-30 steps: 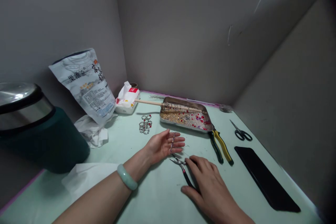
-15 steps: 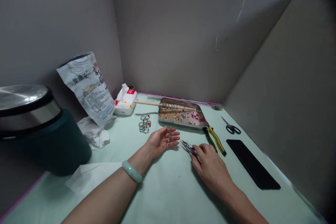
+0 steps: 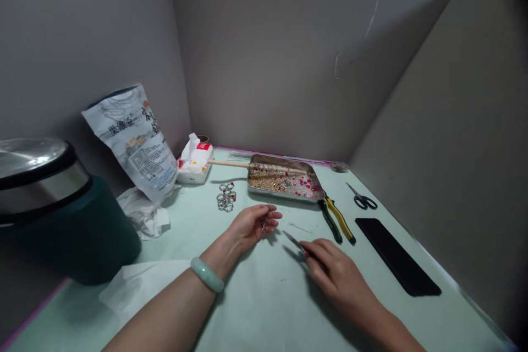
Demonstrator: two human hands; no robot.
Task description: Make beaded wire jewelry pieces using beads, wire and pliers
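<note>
My left hand, with a pale green bangle at the wrist, lies palm up in mid-table. Its thumb pinches a thin beaded wire piece against the fingers. To the right, my right hand is closed round slim pointed pliers, their tips aimed at the left hand but apart from it. The handles are mostly hidden in the palm. A fine piece of wire lies on the table between the hands and the metal tray. Several wire rings with red beads sit beyond the left hand.
The tray holds gold, clear and red beads, with a wire-wrapped wooden stick across it. Yellow-green pliers, scissors and a black strip lie right. A tissue pack, white pouch and teal bottle stand left.
My right hand has moved slightly down and turned, its plier jaws now seen edge-on. The left fingers have curled a little more around the beaded wire piece. The wire on the table is now visible.
</note>
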